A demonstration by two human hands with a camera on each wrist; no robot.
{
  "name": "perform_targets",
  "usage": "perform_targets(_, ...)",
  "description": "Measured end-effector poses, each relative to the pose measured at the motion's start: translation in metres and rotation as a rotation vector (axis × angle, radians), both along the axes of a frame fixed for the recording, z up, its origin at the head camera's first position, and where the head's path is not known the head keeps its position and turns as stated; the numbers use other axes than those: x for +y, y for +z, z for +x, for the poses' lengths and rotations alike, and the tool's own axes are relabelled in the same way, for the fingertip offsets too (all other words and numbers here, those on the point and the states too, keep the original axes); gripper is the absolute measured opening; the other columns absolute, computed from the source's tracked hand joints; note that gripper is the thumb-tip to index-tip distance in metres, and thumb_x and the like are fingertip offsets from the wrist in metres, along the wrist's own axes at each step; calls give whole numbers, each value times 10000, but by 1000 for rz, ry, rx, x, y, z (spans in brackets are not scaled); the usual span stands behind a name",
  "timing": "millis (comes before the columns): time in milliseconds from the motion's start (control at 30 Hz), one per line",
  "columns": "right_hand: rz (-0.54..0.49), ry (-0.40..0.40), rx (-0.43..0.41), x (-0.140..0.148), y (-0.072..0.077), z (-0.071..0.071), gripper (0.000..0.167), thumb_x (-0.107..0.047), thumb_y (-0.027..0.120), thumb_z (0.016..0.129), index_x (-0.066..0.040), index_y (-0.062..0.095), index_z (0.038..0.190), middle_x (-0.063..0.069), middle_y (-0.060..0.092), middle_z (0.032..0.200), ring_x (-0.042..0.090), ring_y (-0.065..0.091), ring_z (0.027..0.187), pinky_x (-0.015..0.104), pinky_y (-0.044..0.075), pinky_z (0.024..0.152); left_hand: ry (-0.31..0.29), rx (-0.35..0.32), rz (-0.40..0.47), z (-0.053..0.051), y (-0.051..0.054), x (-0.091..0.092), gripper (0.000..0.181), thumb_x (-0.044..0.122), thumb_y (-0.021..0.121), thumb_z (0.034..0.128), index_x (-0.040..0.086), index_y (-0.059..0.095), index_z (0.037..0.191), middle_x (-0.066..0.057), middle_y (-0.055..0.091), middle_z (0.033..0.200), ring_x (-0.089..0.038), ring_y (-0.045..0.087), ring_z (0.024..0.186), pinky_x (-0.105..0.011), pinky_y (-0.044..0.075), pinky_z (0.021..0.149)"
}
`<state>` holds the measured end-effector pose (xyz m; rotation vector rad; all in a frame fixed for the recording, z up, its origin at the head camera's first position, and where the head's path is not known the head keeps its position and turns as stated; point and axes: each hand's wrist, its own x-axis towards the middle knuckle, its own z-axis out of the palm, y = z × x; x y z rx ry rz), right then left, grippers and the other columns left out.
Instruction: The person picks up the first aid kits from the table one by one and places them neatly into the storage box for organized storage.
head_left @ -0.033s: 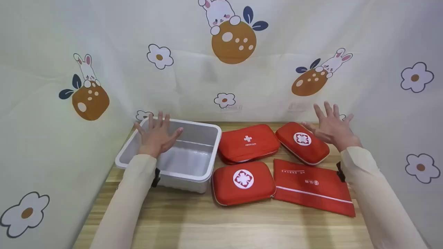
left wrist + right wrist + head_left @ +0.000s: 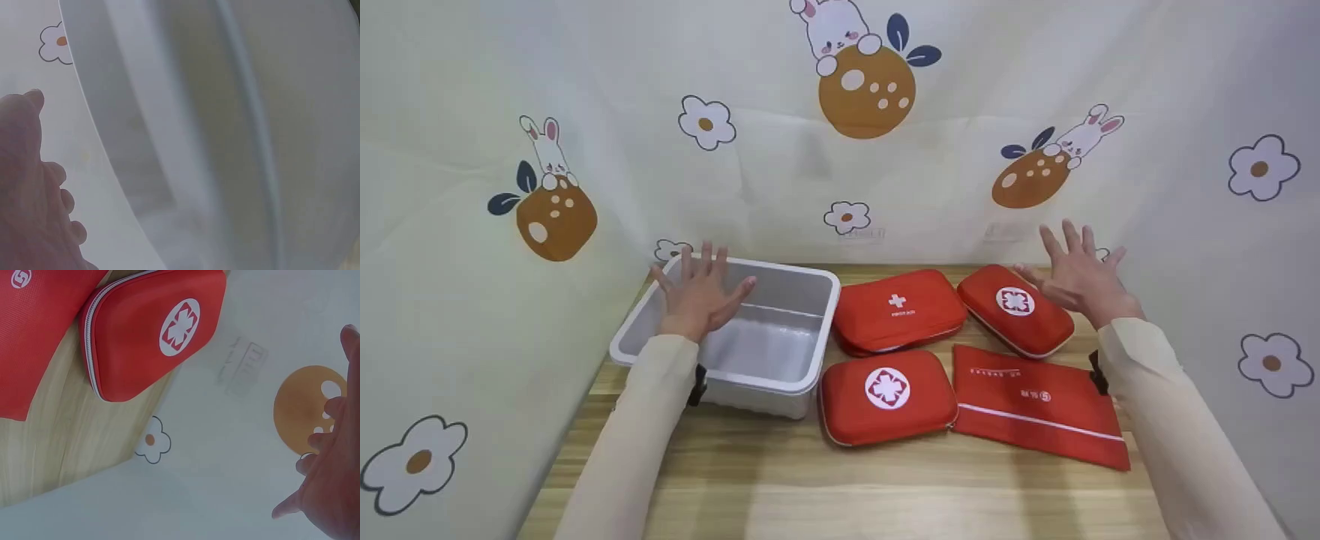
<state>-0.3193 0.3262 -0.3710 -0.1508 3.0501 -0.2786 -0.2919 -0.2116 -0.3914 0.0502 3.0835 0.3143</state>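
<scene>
Hanging over the left part of a pale plastic bin (image 2: 757, 399), the left hand (image 2: 697, 296) has its fingers spread wide, nothing in it. Bin's got rounded corners and a chunky lip. Next along, two puffy red ones: a white-cross case (image 2: 864, 319) at the back, and a round-badge case (image 2: 846, 397) in front, long side roughly left-right. Then a flat red pouch (image 2: 1035, 409), woven-looking, white stripe, long way across and slanting toward the near right. Behind it, a diagonal case (image 2: 986, 296), smooth shell, pale zip, runs back-left to near-right. Key spacing imo: it's just left of the right hand (image 2: 1084, 277), way closer to that one than the left. Right hand's splayed and empty too.
</scene>
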Motion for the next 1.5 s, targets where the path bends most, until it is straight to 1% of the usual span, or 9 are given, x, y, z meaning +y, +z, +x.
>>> perform_targets(300,6,5,6,-4,5,2,1007,-761,343,920,-113,15,1618,318,-70,1641,586,-90,1472,855,-108,990,1,15,12,5,0,-6,871,630,308,1009,56,48,1611,-220,-45,1681,-471,-118,1528,-779,-123,1091)
perform_targets(567,34,12,24,-11,3,4,969,-729,343,939,-109,37,1618,324,-48,1640,585,-73,1473,851,-114,993,4,19,14,10,1,-15,909,684,272,989,56,61,1612,-218,-47,1682,-479,-105,1527,-788,-121,1082)
perform_targets(800,53,14,76,-23,-8,7,926,-684,361,957,-80,108,1611,322,40,1642,574,29,1483,843,-45,1038,10,7,68,20,-1,-31,928,704,246,981,59,33,1613,-219,-72,1680,-485,-137,1520,-794,-154,1058)
perform_targets(1033,65,36,101,-34,-22,14,894,-663,336,982,-50,138,1602,333,94,1632,570,99,1477,819,36,1075,23,5,113,30,-8,-48,880,640,302,1004,61,39,1613,-245,-60,1673,-528,-109,1506,-806,-146,1049)
perform_targets(1100,44,39,90,-38,-26,17,888,-651,348,986,-51,130,1604,329,93,1633,563,96,1481,808,32,1088,36,2,122,32,-11,-54,888,643,305,1001,58,35,1612,-252,-66,1671,-539,-102,1501,-804,-151,1048)
perform_targets(1200,-28,35,50,-44,-34,20,892,-643,367,987,-57,109,1607,315,76,1641,545,90,1490,786,42,1110,56,-4,138,36,-15,-62,896,648,303,999,47,40,1610,-265,-62,1666,-547,-94,1497,-801,-161,1044)
perform_targets(1267,-76,32,27,-48,-40,23,882,-619,394,991,-51,110,1604,312,79,1640,538,113,1487,769,84,1120,69,-10,141,39,-19,-68,899,654,289,998,36,52,1607,-274,-46,1663,-551,-84,1495,-801,-157,1046)
perform_targets(1333,-101,39,29,-53,-46,25,855,-576,423,1001,-31,137,1595,321,126,1625,536,190,1464,756,150,1120,83,-19,152,41,-23,-73,906,665,265,996,28,54,1605,-279,-39,1659,-553,-80,1493,-798,-155,1048)
perform_targets(1500,-114,87,109,-66,-61,32,760,-457,503,1008,41,277,1536,347,305,1533,536,404,1330,706,325,1079,144,-37,207,47,-31,-85,902,664,232,999,12,66,1600,-295,-32,1649,-564,-58,1486,-793,-112,1071)
